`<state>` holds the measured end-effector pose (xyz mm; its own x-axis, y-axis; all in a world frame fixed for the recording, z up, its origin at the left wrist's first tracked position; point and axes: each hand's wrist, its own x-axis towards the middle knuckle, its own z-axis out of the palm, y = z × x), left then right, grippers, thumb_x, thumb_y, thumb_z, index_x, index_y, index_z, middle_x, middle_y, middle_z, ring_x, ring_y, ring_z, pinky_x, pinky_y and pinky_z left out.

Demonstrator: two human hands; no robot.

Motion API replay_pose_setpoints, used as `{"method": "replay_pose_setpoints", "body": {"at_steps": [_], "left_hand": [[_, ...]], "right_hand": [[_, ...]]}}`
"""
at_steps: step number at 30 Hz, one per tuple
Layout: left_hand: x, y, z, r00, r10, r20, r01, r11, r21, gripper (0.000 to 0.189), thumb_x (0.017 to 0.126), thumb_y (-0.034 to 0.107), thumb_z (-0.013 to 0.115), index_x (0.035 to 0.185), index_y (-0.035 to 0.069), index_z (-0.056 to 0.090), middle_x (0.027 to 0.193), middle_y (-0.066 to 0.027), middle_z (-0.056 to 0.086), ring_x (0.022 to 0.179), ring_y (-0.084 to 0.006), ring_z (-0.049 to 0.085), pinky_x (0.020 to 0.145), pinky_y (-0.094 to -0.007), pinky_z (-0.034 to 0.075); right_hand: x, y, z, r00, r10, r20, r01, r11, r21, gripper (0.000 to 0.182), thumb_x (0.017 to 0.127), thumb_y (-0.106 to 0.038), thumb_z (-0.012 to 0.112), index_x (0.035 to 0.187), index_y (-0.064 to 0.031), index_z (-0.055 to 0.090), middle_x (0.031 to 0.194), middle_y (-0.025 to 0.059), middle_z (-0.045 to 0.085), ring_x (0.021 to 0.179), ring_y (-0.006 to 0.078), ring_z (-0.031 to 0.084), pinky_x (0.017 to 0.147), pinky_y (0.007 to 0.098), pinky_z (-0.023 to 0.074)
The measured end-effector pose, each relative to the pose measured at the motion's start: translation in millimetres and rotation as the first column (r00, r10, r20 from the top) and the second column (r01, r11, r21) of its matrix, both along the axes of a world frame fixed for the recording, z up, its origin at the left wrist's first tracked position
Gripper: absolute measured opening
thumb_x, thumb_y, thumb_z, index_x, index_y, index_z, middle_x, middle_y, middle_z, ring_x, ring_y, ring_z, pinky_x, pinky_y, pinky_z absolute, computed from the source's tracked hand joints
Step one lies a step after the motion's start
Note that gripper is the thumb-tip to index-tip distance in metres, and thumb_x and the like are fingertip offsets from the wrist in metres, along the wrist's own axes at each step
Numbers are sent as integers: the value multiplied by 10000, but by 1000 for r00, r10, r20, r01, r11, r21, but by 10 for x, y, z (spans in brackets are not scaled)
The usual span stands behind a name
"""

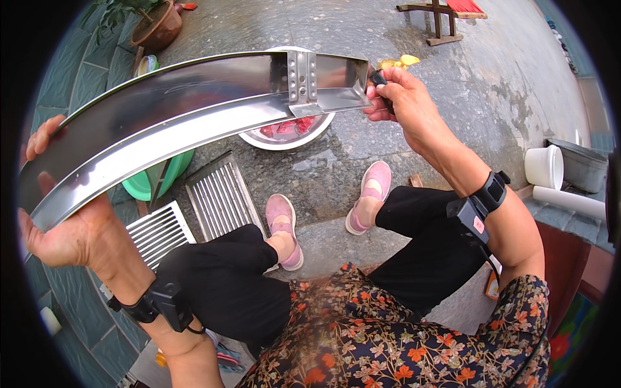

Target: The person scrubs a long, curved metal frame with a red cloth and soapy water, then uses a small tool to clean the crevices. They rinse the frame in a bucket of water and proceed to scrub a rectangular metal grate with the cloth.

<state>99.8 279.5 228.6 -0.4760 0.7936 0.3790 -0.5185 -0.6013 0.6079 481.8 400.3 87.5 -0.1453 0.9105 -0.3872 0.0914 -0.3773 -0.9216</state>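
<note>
A long shiny metal trough (194, 92), seemingly of stainless steel, is held up across the view, with a dimpled bracket (302, 80) near its right end. My left hand (73, 228) grips its left end, thumb below and fingers over the far edge. At the other end, my right hand (398, 94) holds a small black object (383, 92) between thumb and fingers, against or close to the trough's end. Whether that object is fixed to the trough I cannot tell. Behind the trough a white-rimmed basin (291, 144) with red items in liquid is partly hidden.
By my left leg lie a slatted metal panel (225, 199) and a white slatted panel (162, 233), beside a green basin (140, 186). A potted plant (157, 31) is far left, a wooden stool (439, 24) far right. A white bucket (543, 166) stands at the right.
</note>
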Motion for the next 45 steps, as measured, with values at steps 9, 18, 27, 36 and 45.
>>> {"method": "replay_pose_setpoints", "body": {"at_steps": [9,18,27,36,45], "left_hand": [[170,1,90,967,98,-234,-118,990,-72,585,734,372,470,1053,-113,541,1074,-283,548,1115,-417,543,1079,-505,373],[491,351,-234,931,155,-329,-151,988,37,491,850,339,407,1138,-35,545,990,-203,578,1005,-361,565,1057,-586,373],[752,658,-398,929,128,-346,-124,992,34,417,937,256,350,1205,-37,477,973,-193,622,925,-336,611,966,-526,471],[510,265,-6,942,-61,-329,108,986,125,580,772,398,527,1176,-18,554,983,-173,523,998,-322,523,1054,-543,367],[319,131,119,959,6,-282,32,991,129,546,727,388,575,1131,23,534,967,-135,485,1003,-290,521,1063,-523,383]], "right_hand": [[36,-3,-53,997,69,20,-68,997,-42,139,926,-120,512,1025,-24,534,785,19,549,636,107,535,598,274,509],[-72,-23,-5,991,123,45,-121,991,-50,128,929,-132,535,988,-23,568,758,14,557,613,97,527,556,260,489],[-272,0,49,979,186,86,-180,981,-77,145,904,-71,489,989,1,582,816,62,624,649,119,573,573,268,519],[-170,-93,-308,993,110,-32,-113,913,-392,105,909,-62,518,1006,-25,507,878,72,644,529,70,456,398,226,360],[-72,-136,-147,918,-13,-397,-116,947,-300,101,884,-85,603,950,-45,537,824,88,646,462,52,359,372,216,235]]}}
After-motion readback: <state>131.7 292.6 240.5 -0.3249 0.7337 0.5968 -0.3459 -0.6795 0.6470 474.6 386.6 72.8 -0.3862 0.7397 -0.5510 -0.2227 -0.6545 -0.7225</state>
